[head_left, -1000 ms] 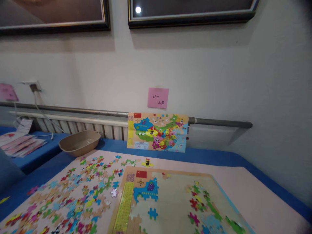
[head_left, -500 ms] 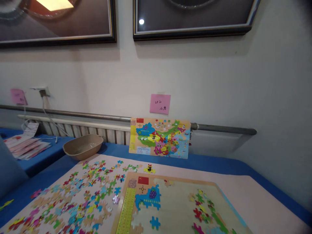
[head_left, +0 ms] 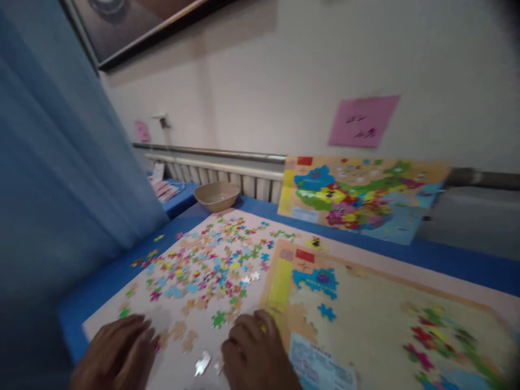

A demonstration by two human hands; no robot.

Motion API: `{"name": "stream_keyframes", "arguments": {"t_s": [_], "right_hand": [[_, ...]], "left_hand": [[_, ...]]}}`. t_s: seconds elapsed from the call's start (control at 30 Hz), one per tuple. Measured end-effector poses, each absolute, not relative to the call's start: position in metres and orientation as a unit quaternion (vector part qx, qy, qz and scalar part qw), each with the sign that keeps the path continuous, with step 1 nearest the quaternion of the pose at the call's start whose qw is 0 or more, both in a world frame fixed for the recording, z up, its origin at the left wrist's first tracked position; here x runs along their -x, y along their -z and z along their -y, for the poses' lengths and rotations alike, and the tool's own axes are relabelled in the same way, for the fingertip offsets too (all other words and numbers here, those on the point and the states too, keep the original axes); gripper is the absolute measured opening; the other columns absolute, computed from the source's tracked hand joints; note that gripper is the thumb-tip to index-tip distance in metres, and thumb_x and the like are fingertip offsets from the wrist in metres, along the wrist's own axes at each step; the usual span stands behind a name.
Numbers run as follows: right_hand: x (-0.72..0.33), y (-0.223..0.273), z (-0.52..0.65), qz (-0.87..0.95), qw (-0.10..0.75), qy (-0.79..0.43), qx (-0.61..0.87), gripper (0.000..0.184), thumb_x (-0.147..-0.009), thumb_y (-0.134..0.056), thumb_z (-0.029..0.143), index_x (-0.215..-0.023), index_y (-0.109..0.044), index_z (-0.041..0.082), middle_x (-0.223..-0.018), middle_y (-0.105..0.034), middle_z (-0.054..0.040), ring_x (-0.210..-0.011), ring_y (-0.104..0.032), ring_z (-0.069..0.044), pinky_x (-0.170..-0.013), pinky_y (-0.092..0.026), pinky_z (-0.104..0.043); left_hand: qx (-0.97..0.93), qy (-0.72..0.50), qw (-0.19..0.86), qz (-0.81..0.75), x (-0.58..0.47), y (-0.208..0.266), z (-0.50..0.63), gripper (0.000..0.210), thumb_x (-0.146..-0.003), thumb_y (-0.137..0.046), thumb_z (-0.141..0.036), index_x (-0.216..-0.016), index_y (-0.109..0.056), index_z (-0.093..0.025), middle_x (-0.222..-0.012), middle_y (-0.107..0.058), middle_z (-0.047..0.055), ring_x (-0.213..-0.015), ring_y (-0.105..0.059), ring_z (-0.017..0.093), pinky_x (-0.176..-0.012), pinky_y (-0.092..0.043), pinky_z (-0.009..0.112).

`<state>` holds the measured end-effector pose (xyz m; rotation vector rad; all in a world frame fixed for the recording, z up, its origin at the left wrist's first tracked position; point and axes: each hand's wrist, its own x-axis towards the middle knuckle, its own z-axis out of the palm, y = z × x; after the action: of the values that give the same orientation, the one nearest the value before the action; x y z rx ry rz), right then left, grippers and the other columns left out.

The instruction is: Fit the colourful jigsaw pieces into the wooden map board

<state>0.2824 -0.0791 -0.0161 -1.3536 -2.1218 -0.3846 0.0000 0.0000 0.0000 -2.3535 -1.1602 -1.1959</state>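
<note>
Two hands over scattered puzzle pieces.
The left hand and right hand rest palm-down, fingers loosely curled, seemingly pinching nothing; loose puzzle pieces lie just beyond the fingertips, the puzzle board right, a bowl and reference map far.

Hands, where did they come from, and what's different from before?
The view swung down and left. Both hands came into sight: the left hand rests on the mat among loose puzzle pieces, the right hand at the puzzle board's lower left corner. Board, pieces, bowl and reference map lie as before.
</note>
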Motion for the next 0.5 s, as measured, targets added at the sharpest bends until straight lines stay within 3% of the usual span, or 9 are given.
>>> {"name": "stream_keyframes", "arguments": {"t_s": [0.07,0.17,0.33,0.5], "right_hand": [[-0.285,0.014,0.081,0.782,0.343,0.150,0.498,0.009,-0.096,-0.065,0.020,-0.088,-0.063,0.020,-0.087,-0.066,-0.0030,-0.098,-0.059,-0.023,-0.103,-0.037,-0.047],[-0.292,0.003,0.089,0.783,0.346,0.115,0.504,0.011,-0.094,-0.071,0.022,-0.089,-0.061,0.021,-0.090,-0.066,-0.0015,-0.101,-0.058,-0.023,-0.104,-0.032,-0.046],[-0.291,-0.002,0.095,0.789,0.321,0.082,0.518,0.017,-0.088,-0.078,0.018,-0.089,-0.062,0.021,-0.093,-0.066,-0.0011,-0.105,-0.058,-0.023,-0.105,-0.030,-0.046],[-0.291,-0.009,0.092,0.804,0.335,0.083,0.484,0.008,-0.093,-0.070,0.017,-0.092,-0.064,0.021,-0.093,-0.068,-0.0022,-0.107,-0.059,-0.024,-0.107,-0.032,-0.047]], "left_hand": [[0.815,0.373,0.165,0.412,0.012,-0.005,0.009,0.025,-0.101,-0.058,-0.046,-0.097,-0.072,-0.026,-0.094,-0.078,0.002,-0.087,-0.075,0.021,-0.077,-0.062,0.036],[0.804,0.376,0.159,0.433,0.012,-0.008,0.013,0.017,-0.101,-0.060,-0.037,-0.098,-0.072,-0.026,-0.095,-0.077,0.001,-0.089,-0.075,0.019,-0.080,-0.061,0.033],[0.792,0.360,0.100,0.482,0.017,-0.005,0.022,0.020,-0.101,-0.060,-0.041,-0.097,-0.073,-0.027,-0.100,-0.078,0.000,-0.093,-0.075,0.018,-0.081,-0.061,0.032],[0.802,0.352,0.089,0.475,0.014,-0.007,0.043,0.019,-0.102,-0.060,-0.041,-0.098,-0.073,-0.027,-0.098,-0.077,0.000,-0.092,-0.074,0.018,-0.082,-0.060,0.032]]}}
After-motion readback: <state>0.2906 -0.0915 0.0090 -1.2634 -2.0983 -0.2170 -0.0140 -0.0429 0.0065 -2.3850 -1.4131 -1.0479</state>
